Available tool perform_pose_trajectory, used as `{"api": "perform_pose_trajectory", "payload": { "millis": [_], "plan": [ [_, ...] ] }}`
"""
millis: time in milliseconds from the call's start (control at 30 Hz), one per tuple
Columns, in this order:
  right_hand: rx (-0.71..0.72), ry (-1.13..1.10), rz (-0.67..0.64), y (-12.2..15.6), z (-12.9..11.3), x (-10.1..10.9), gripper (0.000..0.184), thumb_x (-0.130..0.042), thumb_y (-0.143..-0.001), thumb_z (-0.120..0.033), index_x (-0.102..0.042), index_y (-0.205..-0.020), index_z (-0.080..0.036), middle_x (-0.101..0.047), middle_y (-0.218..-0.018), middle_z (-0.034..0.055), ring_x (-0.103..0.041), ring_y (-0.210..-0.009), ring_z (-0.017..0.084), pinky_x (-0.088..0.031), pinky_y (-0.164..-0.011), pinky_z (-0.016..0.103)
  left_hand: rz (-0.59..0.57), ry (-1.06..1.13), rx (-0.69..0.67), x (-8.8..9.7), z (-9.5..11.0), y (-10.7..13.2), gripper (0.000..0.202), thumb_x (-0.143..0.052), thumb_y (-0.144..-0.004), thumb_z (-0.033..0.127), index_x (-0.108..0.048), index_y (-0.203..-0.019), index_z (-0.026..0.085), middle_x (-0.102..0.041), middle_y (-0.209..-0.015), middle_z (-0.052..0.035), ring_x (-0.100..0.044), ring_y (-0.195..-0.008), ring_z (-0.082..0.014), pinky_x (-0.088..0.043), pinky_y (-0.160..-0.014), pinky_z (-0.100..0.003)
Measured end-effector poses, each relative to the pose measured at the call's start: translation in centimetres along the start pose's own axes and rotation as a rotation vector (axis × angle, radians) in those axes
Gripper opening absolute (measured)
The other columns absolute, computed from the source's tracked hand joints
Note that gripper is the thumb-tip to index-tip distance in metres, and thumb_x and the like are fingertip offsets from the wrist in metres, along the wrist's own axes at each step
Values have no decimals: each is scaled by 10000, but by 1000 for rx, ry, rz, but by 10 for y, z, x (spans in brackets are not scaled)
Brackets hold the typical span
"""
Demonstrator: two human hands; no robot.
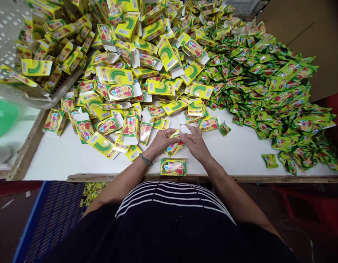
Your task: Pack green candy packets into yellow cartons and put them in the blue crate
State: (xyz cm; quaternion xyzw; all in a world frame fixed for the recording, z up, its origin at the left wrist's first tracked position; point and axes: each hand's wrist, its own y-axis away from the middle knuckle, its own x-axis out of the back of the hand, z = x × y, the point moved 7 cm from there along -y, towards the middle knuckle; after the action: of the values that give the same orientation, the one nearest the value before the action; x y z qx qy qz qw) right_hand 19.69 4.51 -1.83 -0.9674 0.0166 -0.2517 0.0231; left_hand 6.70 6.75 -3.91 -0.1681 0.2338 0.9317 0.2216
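Observation:
My left hand [161,141] and my right hand [195,142] together hold a yellow printed cardboard box [173,145] on the white tabletop [59,160]. Its white inner flap [184,129] stands open beside my right fingers, and my fingers hide much of the box. Just in front of my hands lies a flat yellow box [173,167] with a fruit picture. Several open boxes [130,126] lie heaped beyond my fingertips. A beaded bracelet [145,159] circles my left wrist.
A large heap of flat yellow boxes [122,76] covers the far table. A heap of shiny green sachets [270,87] spreads to the right. A white perforated basket [7,36] tilts at upper left. A wooden rail [207,178] edges the table's near side.

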Motion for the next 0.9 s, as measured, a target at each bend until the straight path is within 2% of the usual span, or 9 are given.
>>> {"api": "perform_pose_trajectory", "payload": {
  "millis": [100,233,267,333,467,533,633,767,900],
  "plan": [
    [-7,-55,-8,1,2,0,357,-526,-890,-536,-739,-785,-269,-577,-1349,46,-406,-1305,274,-284,-1132,530,22,-23,-15,1,0,1,593,-891,-520,330,-661,-1030,134,-680,-674,18,-621,-624,-119,-487,-637,-237],
    [-34,-243,192,2,7,15,345,-604,-840,-534,-681,-1031,-257,-615,-1235,77,-558,-1128,228,-487,-938,409,86,-15,-148,3,12,3,717,-837,-626,400,-492,-1227,217,-664,-687,44,-594,-552,-107,-452,-553,-215],
    [-41,-276,200,2,7,14,358,-623,-827,-528,-671,-1051,-252,-641,-1161,74,-589,-1050,215,-511,-879,379,91,-8,-179,2,15,4,705,-824,-644,415,-475,-1226,224,-666,-704,41,-597,-560,-108,-454,-557,-216],
    [-45,-301,136,3,7,6,340,-617,-832,-522,-679,-1017,-243,-672,-1002,53,-616,-901,192,-522,-816,351,76,-8,-194,1,17,4,629,-806,-666,434,-492,-1165,217,-657,-720,37,-597,-573,-103,-455,-566,-214],
    [-58,-287,9,3,7,-6,329,-581,-847,-539,-699,-869,-233,-667,-819,22,-613,-772,179,-523,-754,337,20,-39,-113,0,12,4,513,-813,-653,427,-528,-1013,198,-605,-666,50,-561,-539,-89,-423,-531,-204],
    [-97,-320,9,1,10,-4,348,-616,-815,-549,-695,-961,-243,-678,-775,9,-625,-741,184,-534,-722,340,2,-58,-81,-1,8,3,503,-818,-645,415,-531,-998,200,-569,-616,61,-550,-523,-93,-392,-504,-199],
    [-114,-268,50,-2,9,6,432,-661,-782,-537,-685,-1108,-255,-731,-836,16,-655,-748,198,-550,-733,361,24,-47,-91,-1,8,2,533,-812,-646,407,-490,-1025,215,-552,-591,76,-542,-509,-96,-374,-496,-197],
    [-95,-251,21,-3,2,10,318,-641,-813,-513,-764,-935,-247,-766,-969,29,-687,-905,231,-537,-862,397,93,-43,-103,2,9,2,620,-830,-616,382,-405,-1043,233,-541,-575,110,-481,-453,-67,-346,-492,-185],
    [-165,-280,32,-2,6,8,294,-723,-740,-473,-781,-893,-229,-774,-904,40,-695,-817,228,-553,-793,392,89,-99,-118,2,9,2,600,-833,-604,403,-442,-1020,218,-531,-569,108,-469,-468,-62,-323,-498,-180]
  ]
}}
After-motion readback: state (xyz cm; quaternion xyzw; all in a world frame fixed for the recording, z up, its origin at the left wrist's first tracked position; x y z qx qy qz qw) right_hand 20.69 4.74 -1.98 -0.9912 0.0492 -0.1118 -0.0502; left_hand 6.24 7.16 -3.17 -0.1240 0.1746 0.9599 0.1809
